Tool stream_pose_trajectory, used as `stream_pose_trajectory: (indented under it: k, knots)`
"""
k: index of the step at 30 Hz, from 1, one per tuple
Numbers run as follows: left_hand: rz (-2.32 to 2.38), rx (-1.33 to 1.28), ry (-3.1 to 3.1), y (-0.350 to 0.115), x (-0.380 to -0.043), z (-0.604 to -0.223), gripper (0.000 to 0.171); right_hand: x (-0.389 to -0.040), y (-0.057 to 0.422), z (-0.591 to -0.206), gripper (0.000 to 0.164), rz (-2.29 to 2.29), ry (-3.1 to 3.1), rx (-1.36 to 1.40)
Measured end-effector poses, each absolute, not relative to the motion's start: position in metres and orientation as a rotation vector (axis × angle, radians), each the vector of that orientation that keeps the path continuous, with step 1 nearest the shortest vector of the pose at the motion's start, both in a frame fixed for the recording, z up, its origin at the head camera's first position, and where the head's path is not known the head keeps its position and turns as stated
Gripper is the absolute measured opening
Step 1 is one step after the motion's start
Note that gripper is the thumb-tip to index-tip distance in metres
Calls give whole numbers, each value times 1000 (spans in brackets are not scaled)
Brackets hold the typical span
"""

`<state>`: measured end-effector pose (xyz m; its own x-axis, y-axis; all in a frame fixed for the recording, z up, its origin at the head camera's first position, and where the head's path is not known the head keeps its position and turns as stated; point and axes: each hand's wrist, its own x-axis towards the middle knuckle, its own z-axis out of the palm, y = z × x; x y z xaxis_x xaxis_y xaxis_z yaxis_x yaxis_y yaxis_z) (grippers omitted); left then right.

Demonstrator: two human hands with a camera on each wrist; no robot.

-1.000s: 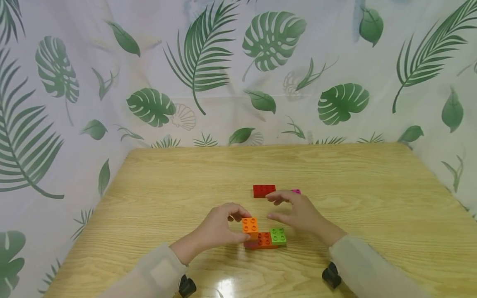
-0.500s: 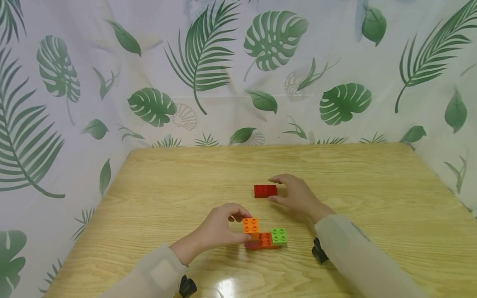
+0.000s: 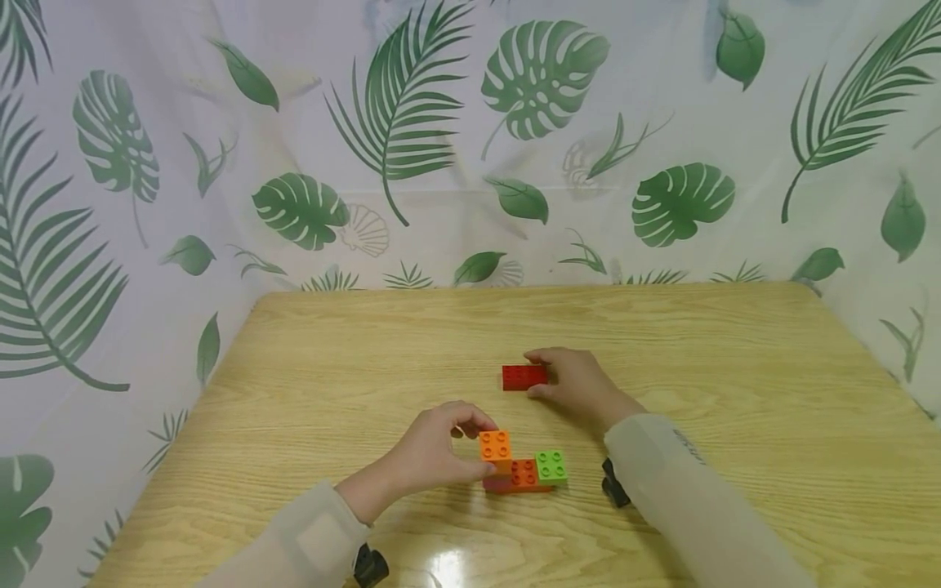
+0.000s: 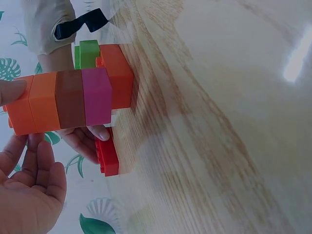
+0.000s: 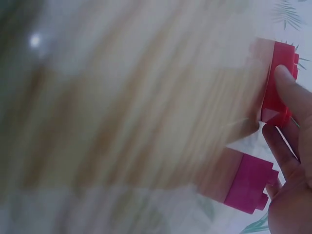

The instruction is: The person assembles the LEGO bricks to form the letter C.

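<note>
My left hand (image 3: 441,447) holds a stack of toy building bricks by its orange top brick (image 3: 495,446), thumb on one side and fingertips on the other. Lower in that stack, the left wrist view shows another orange layer, a brown brick (image 4: 70,99) and a magenta brick (image 4: 97,96). Beside it is an orange-red brick (image 3: 524,472) with a green brick (image 3: 551,465) on its right end; whether the two builds join, I cannot tell. Farther back, my right hand (image 3: 577,385) pinches the right end of a red brick (image 3: 515,377) lying on the table.
A separate magenta brick (image 5: 249,183) stands near the red one in the right wrist view; in the head view the right hand hides it. The wooden table (image 3: 331,351) meets a leaf-print cloth (image 3: 441,147) at its back edge. Black wrist mounts (image 3: 370,565) sit at both cuffs.
My right hand has moved back over the table to the red brick and closed its thumb and fingers on it. The left hand and its stack have stayed in place.
</note>
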<state>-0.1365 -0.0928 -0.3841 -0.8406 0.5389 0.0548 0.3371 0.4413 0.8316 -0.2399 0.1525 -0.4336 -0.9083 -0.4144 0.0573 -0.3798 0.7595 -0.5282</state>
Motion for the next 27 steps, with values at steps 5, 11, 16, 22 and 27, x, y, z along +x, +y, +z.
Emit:
stream_pose_trajectory:
  k: [5, 11, 16, 22, 27]
  knots:
    - [1349, 766, 2476, -93, -137, -385, 34, -241, 151, -435, 47, -802, 2909, -709]
    - [1372, 760, 2454, -92, -137, -386, 34, -239, 153, -429, 48, -843, 2854, -584]
    - [1363, 758, 2463, -92, -137, -385, 34, -232, 159, -417, 48, -886, 2861, -623]
    - [1344, 761, 2480, -92, -137, -386, 34, -218, 169, -405, 45, -944, 2925, -804]
    - [1352, 756, 2474, -92, -137, -386, 34, -205, 173, -393, 44, -995, 2942, -896]
